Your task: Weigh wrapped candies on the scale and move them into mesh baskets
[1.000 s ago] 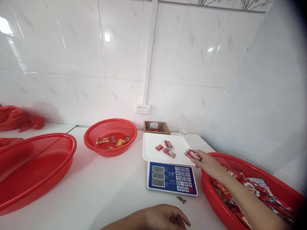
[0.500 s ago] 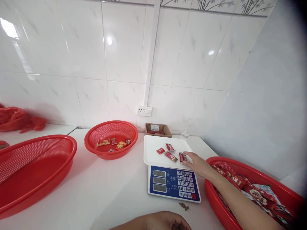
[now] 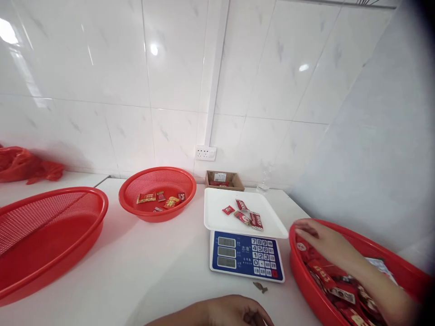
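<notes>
My right hand (image 3: 322,240) is over the near-left part of the right red basket (image 3: 295,276), fingers loosely bent and apart, with nothing visible in them. Red-wrapped snack packets (image 3: 343,294) fill that basket under my forearm. On the white pan (image 3: 217,219) of the blue-fronted scale (image 3: 238,267) lie several small packets, among them a red and white snack packet (image 3: 256,221) near the front. My left hand (image 3: 234,310) rests low at the bottom edge, in front of the scale. Its fingers curl loosely, apart from the thumb, and the frame cuts part of it off.
A brown scrap (image 3: 260,287) lies before the scale. Behind it stand a cardboard box (image 3: 240,182) and a clear bottle (image 3: 263,184). A round red basket (image 3: 159,217) holds several packets; a larger red basket (image 3: 78,253) stands left. Red plastic bags (image 3: 27,165) lie far left.
My right hand has let go of the red and white packet on the scale pan and moved right, over the basket. My left hand stays nearly where it was.
</notes>
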`<state>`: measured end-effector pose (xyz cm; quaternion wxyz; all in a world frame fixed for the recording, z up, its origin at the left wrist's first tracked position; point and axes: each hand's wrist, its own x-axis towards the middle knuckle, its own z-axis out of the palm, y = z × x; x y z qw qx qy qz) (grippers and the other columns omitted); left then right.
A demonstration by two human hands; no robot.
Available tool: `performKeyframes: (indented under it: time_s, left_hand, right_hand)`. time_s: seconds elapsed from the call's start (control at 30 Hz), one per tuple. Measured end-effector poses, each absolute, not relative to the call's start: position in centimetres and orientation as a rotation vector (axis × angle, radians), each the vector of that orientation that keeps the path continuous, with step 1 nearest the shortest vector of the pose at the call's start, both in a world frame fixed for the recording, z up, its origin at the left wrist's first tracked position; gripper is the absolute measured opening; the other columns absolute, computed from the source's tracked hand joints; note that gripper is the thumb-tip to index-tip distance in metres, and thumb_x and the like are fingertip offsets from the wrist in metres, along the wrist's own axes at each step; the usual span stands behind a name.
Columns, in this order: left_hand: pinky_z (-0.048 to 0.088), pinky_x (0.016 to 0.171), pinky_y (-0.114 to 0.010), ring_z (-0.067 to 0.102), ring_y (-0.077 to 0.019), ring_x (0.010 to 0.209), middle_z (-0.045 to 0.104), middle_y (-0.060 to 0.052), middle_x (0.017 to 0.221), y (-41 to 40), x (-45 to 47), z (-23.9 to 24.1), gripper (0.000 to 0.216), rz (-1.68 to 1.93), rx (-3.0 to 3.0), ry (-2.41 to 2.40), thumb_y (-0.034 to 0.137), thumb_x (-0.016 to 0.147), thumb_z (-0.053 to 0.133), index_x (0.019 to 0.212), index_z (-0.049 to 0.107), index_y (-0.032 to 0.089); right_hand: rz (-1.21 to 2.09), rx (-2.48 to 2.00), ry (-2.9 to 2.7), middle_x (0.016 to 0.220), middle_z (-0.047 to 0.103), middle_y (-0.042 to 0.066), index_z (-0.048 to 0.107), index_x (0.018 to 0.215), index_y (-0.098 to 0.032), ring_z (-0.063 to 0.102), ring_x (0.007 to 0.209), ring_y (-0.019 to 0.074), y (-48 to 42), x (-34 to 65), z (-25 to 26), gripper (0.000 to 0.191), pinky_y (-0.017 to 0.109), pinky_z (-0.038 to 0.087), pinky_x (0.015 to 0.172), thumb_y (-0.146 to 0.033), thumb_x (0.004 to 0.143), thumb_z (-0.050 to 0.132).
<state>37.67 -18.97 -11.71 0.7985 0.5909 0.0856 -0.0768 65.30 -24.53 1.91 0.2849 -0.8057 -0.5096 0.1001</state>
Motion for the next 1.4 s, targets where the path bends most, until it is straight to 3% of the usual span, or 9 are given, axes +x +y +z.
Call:
performKeyframes:
  time_s: [0.23,0.37,0.53,0.67,0.77,0.93,1.07,1.3,1.4]
  left_hand:
    - [0.041,0.082,-0.036,0.055,-0.0121,0.071,0.061,-0.001,0.080,-19.3,37.2,-10.7,0.070,-0.128,1.190,0.220,0.052,0.038,0.084,0.096,0.064,0.018]
    - [0.041,0.080,-0.035,0.057,-0.0117,0.070,0.062,-0.001,0.080,-19.2,37.2,-10.2,0.067,-0.115,1.144,0.231,0.048,0.040,0.085,0.095,0.063,0.017]
    - [0.042,0.077,-0.034,0.057,-0.0115,0.068,0.062,0.000,0.078,-19.4,37.2,-10.3,0.063,-0.078,1.148,0.239,0.044,0.042,0.086,0.094,0.063,0.016]
    - [0.042,0.075,-0.033,0.058,-0.0125,0.070,0.062,-0.001,0.080,-19.4,37.0,-10.4,0.056,-0.036,1.156,0.224,0.040,0.049,0.085,0.095,0.062,0.016]
    - [0.042,0.075,-0.032,0.057,-0.0128,0.072,0.062,-0.002,0.082,-19.3,37.0,-10.5,0.052,-0.042,1.172,0.195,0.037,0.055,0.083,0.097,0.062,0.015]
    - [0.042,0.075,-0.031,0.057,-0.0128,0.073,0.062,-0.002,0.082,-19.1,37.0,-10.3,0.050,-0.061,1.188,0.169,0.036,0.058,0.081,0.098,0.061,0.016]
    - [0.041,0.075,-0.030,0.057,-0.0118,0.074,0.062,0.000,0.082,-19.1,36.9,-10.0,0.048,-0.073,1.198,0.177,0.036,0.059,0.081,0.098,0.061,0.017]
    - [0.041,0.077,-0.030,0.057,-0.0123,0.077,0.062,-0.001,0.084,-19.2,36.8,-10.1,0.050,-0.077,1.217,0.175,0.037,0.059,0.081,0.099,0.061,0.016]
    - [0.042,0.077,-0.031,0.057,-0.0129,0.077,0.062,-0.001,0.085,-19.1,36.9,-10.3,0.050,-0.085,1.232,0.173,0.037,0.059,0.080,0.100,0.061,0.016]
  right_hand:
    - [0.282,-2.223,-1.287,0.107,0.068,0.009,0.062,0.093,-0.023,0.060,0.104,0.0288,-28.3,67.4,2.0,0.038,0.041,0.047,0.091,-0.052,0.072,0.048]
    - [0.205,-2.226,-1.575,0.119,0.061,0.009,0.058,0.110,-0.021,0.055,0.111,0.0252,-24.2,63.1,2.3,0.036,0.038,0.041,0.095,-0.039,0.082,0.042]
    - [0.234,-2.242,-1.856,0.141,0.040,0.012,0.039,0.136,-0.015,0.035,0.130,0.0242,-17.7,58.7,1.3,0.056,0.035,0.030,0.104,-0.023,0.081,0.050]
    - [0.248,-2.280,-1.841,0.125,0.054,0.014,0.032,0.139,-0.016,0.053,0.111,0.0247,-15.3,58.2,0.7,0.066,0.032,0.041,0.088,-0.015,0.076,0.054]
    - [0.187,-2.311,-1.815,0.112,0.059,0.013,0.038,0.135,-0.017,0.057,0.099,0.0245,-15.2,58.4,0.8,0.059,0.031,0.042,0.080,-0.016,0.078,0.052]
    - [0.058,-2.342,-1.766,0.114,0.056,0.015,0.051,0.122,-0.014,0.051,0.106,0.0262,-15.6,58.6,0.4,0.042,0.032,0.038,0.084,-0.012,0.080,0.047]
    - [0.016,-2.340,-1.662,0.112,0.059,0.012,0.058,0.111,-0.015,0.056,0.099,0.0214,-15.8,59.4,0.8,0.031,0.029,0.039,0.081,-0.012,0.085,0.041]
    - [0.012,-2.351,-1.339,0.098,0.066,0.005,0.056,0.109,-0.019,0.060,0.086,0.0171,-22.0,64.3,5.1,0.036,0.026,0.043,0.073,-0.018,0.086,0.028]
    - [0.199,-2.387,-1.359,0.079,0.069,0.001,0.064,0.089,-0.020,0.063,0.073,0.0172,-26.5,67.4,5.9,0.028,0.026,0.047,0.064,-0.021,0.080,0.038]
